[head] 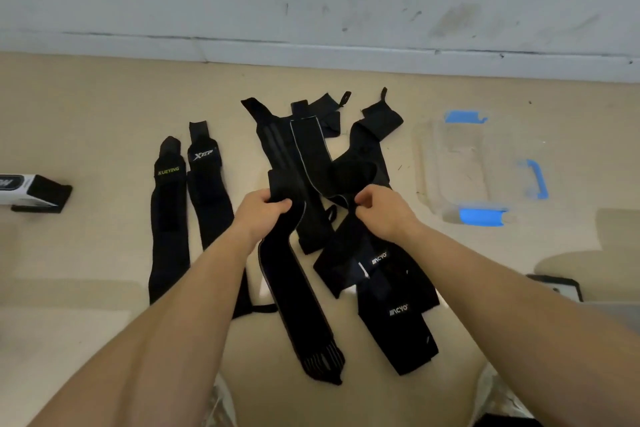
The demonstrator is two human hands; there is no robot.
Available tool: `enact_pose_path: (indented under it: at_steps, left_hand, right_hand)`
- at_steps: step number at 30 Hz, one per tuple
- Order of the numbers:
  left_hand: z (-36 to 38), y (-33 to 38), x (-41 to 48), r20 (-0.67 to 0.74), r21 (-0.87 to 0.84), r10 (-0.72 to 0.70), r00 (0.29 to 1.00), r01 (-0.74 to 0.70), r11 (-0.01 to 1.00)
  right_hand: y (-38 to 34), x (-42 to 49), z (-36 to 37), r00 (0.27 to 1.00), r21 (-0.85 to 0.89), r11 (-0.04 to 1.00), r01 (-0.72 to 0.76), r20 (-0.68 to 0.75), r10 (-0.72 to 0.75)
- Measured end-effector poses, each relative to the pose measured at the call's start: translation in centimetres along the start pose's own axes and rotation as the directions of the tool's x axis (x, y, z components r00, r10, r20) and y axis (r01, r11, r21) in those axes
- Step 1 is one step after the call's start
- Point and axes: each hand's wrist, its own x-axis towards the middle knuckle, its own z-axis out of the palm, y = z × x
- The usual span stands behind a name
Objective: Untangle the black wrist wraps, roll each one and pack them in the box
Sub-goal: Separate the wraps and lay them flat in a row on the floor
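Here, at a beige counter [86, 114], the left hand [265, 211] grips one strap of the tangled black wrist wraps [298, 156] at centre, while the right hand [384, 213] pinches another. A Kueying wrap [168, 218] and an Xtep wrap [207, 191] lie flat at left, with the clear blue-clasped box [460, 163] at right, apart.

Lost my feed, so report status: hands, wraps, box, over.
Left hand grips the tangle, right hand pinches it. Wraps not yet untangled; clear box holds none. Nothing blocking.
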Motion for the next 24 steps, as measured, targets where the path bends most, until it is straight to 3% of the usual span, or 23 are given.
enact_pose_path:
  at_steps: [4, 9, 13, 19, 24]
  left_hand:
    - [1.3, -0.3, 3.2, -0.045, -0.060, -0.021, 0.999, 0.018, 0.998]
    - [2.1, -1.5, 6.8, -0.052, -0.149, -0.070, 0.996, 0.062, 0.987]
    - [3.3, -1.0, 10.0, 0.033, -0.242, -0.084, 0.996, 0.090, 0.966]
    - [6.4, 0.7, 13.5, 0.119, -0.244, -0.215, 0.969, 0.238, 0.940]
    - [7.3, 0.4, 14.5, -0.014, -0.132, -0.212, 0.977, 0.208, 0.969]
  right_hand:
    - [-1.7, 4.7, 1.8, 0.992, -0.096, 0.990, 0.100, -0.067, -0.106]
    - [-2.0, 10.5, 4.1, 0.985, -0.455, 0.873, 0.175, 0.077, -0.157]
    - [0.4, 13.2, 4.8, 0.981, -0.379, 0.919, 0.109, 0.192, -0.037]
    - [2.1, 14.2, 4.2, 0.954, -0.388, 0.910, 0.146, 0.299, -0.026]
    - [3.2, 14.6, 3.0, 0.940, -0.447, 0.887, 0.116, 0.338, 0.048]
